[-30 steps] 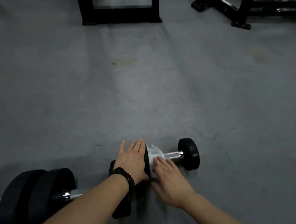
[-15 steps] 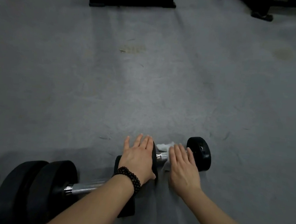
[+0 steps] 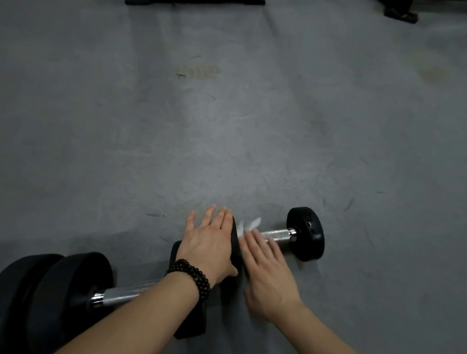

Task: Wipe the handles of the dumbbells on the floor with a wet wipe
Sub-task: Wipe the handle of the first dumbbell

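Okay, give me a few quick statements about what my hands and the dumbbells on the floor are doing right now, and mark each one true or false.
1. The left hand lies flat on a black weight plate. True.
2. The right hand grips the far plate. False: it presses the white wipe on the chrome handle.
3. A bead bracelet is on the left wrist. True.
4. The small dumbbell is lifted off the floor. False: it rests on it.
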A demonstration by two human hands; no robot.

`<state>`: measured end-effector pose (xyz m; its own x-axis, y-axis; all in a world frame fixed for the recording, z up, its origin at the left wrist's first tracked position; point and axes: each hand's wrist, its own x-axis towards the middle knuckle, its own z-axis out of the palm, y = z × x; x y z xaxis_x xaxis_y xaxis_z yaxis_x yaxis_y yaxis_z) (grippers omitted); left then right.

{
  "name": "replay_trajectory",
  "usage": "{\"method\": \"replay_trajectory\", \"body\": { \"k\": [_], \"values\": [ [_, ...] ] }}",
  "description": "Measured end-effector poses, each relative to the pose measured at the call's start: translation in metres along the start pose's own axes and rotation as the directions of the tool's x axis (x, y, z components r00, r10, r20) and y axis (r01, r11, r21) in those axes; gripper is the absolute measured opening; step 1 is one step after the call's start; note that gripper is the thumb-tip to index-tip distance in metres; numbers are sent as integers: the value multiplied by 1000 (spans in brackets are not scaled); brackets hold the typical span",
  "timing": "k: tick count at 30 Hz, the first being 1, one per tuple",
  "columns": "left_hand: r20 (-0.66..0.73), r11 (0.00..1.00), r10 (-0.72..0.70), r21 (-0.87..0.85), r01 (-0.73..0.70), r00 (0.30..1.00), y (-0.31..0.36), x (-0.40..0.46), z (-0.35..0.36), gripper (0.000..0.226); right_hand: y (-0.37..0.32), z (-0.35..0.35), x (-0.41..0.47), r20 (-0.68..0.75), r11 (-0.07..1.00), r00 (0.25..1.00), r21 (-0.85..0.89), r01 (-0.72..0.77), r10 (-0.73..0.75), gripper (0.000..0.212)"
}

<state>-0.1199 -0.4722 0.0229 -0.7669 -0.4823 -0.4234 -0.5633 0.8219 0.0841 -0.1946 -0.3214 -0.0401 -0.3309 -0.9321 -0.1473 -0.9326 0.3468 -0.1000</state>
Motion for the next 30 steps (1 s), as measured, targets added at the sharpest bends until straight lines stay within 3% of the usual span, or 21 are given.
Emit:
{"method": "replay_trajectory", "body": {
  "k": [2, 5, 7, 12, 16, 20, 24, 28, 30],
  "values": [
    [0, 1000, 1, -5, -1, 1000, 0, 0, 0, 123, 5, -3, -3, 7, 999, 1000, -32, 11, -11, 83],
    [-12, 1000, -3, -5, 3, 1000, 0, -1, 1, 124, 16, -6, -11, -31, 993, 993, -12, -113, 113, 75],
    [-21, 1000, 0, -14, -1, 1000, 0, -1, 2, 125, 15, -8, -12, -77, 992, 989, 32, -121, 123, 71],
    [-34, 1000, 16, -3, -16, 999, 0, -2, 1, 123, 8, -10, 0, -30, 996, 997, 42, -74, 75, 81],
    [-83, 1000, 24, -10, -25, 996, 0, -3, 4, 111, -2, -4, -8, -7, 991, 999, 126, 55, -54, 80],
    [-70, 1000, 23, -13, -24, 997, 1, -2, 4, 120, 1, 0, -4, -29, 995, 998, 91, -51, 53, 81],
    [-73, 999, 20, -30, -22, 997, 0, -2, 3, 120, 2, 4, 3, 5, 999, 1000, 37, -30, 30, 77],
    [-86, 1000, 16, -24, -18, 996, 0, -3, 4, 123, 14, 2, -4, -34, 973, 973, 21, -229, 229, 73],
    [-82, 1000, 18, -23, -20, 996, 1, -4, 4, 122, 6, 4, -3, -29, 983, 983, 40, -181, 182, 80]
  ]
}}
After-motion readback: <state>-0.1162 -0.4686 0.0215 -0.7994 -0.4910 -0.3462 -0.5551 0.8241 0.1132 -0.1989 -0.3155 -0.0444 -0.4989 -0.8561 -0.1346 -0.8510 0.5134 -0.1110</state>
